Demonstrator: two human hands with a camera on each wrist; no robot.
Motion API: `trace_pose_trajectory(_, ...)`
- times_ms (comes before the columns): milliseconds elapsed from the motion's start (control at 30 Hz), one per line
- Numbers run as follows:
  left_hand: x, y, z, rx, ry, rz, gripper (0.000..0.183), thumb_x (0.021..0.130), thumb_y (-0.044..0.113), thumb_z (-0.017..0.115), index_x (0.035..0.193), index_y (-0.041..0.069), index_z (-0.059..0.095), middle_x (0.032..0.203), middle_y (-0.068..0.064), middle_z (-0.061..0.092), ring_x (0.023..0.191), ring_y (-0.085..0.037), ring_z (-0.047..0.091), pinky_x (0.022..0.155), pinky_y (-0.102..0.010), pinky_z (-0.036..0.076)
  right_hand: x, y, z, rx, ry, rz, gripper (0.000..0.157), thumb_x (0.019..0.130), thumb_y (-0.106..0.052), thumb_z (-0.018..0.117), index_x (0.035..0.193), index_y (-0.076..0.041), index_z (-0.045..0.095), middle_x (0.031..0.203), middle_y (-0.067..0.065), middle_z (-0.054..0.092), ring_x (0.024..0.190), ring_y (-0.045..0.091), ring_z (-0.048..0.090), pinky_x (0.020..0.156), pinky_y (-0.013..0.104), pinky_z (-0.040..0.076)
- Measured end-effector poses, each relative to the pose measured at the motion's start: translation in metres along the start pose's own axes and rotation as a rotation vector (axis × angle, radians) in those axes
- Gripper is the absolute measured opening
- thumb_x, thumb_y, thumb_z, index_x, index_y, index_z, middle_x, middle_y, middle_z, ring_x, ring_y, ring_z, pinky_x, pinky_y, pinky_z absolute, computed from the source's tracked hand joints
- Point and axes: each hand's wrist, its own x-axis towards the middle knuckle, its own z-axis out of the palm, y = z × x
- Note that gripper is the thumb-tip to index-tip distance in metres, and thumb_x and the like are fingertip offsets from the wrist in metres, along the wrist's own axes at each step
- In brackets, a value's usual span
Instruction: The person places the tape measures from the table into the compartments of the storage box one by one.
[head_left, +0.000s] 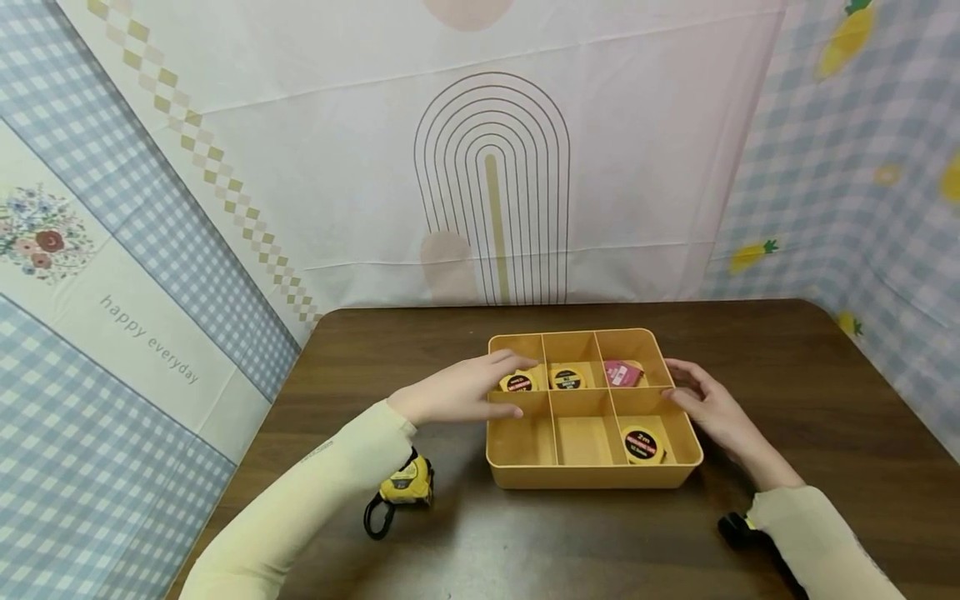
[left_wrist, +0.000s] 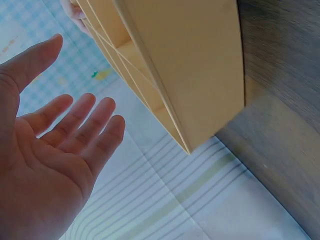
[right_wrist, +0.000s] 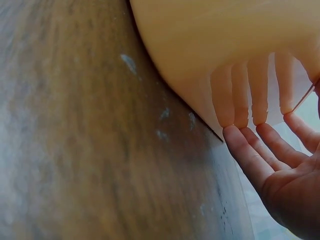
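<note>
A tan six-compartment storage box (head_left: 592, 477) stands on the table. My left hand (head_left: 468, 390) hovers over its left end, fingers spread, holding nothing; the left wrist view shows the palm (left_wrist: 55, 165) apart from the box wall (left_wrist: 200, 65). At the opposite end, my right hand (head_left: 712, 408) holds the box's side, thumb over the rim and fingertips (right_wrist: 235, 135) touching the outer wall. The back row contains a round yellow tape measure (head_left: 517, 382), another yellow one (head_left: 567, 379) and a pink tape measure (head_left: 622, 373). One more tape measure (head_left: 642, 446) lies in the front right compartment.
A yellow and black tape measure (head_left: 408, 483) with a black wrist loop lies on the table (head_left: 495, 550) beside my left sleeve. Partly under my right sleeve is a black item (head_left: 737, 529) with some yellow. A patterned cloth (head_left: 360, 167) hangs behind the table.
</note>
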Motion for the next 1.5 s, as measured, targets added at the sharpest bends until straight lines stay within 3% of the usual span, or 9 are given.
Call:
trace_pose_trajectory(367,-0.02,-0.009,0.0,0.014,0.026,-0.032,0.065,0.096,0.038,0.07,0.148,0.007,0.046,0.145,-0.004,0.049,0.132,-0.015,0.048,0.112,-0.031,0.037,-0.002,0.0,0.0,-0.004,0.006,0.006,0.05,0.104,-0.007,0.053,0.147,0.011,0.034,0.136,0.038,0.047,0.097,-0.009,0.057,0.08,0.013,0.049)
trace_pose_trajectory(700,-0.04,-0.017,0.009,-0.051,0.054,-0.055,0.066,0.094,0.036,0.072,0.147,0.004,0.047,0.143,-0.009,0.051,0.132,-0.021,0.05,0.112,-0.035,0.037,0.0,-0.001,0.001,-0.015,0.0,0.015,0.051,0.104,-0.009,0.053,0.148,0.009,0.035,0.137,0.037,0.047,0.097,-0.009,0.056,0.08,0.014,0.049)
trace_pose_trajectory(1100,-0.065,-0.033,0.028,-0.099,0.033,-0.105,0.064,0.093,0.032,0.075,0.146,0.006,0.05,0.143,-0.005,0.053,0.134,-0.018,0.049,0.11,-0.038,0.039,0.001,-0.002,0.001,-0.007,0.003,0.016,0.052,0.104,-0.011,0.055,0.149,0.008,0.036,0.139,0.036,0.046,0.098,-0.011,0.055,0.08,0.015,0.05)
trace_pose_trajectory(1500,-0.091,-0.041,0.034,-0.125,0.025,-0.162,0.067,0.091,0.035,0.076,0.146,0.007,0.05,0.143,-0.003,0.053,0.132,-0.019,0.05,0.109,-0.041,0.041,0.0,0.0,0.001,0.007,0.011,0.018,0.051,0.104,-0.007,0.053,0.149,0.009,0.034,0.138,0.036,0.047,0.098,-0.009,0.056,0.08,0.015,0.05)
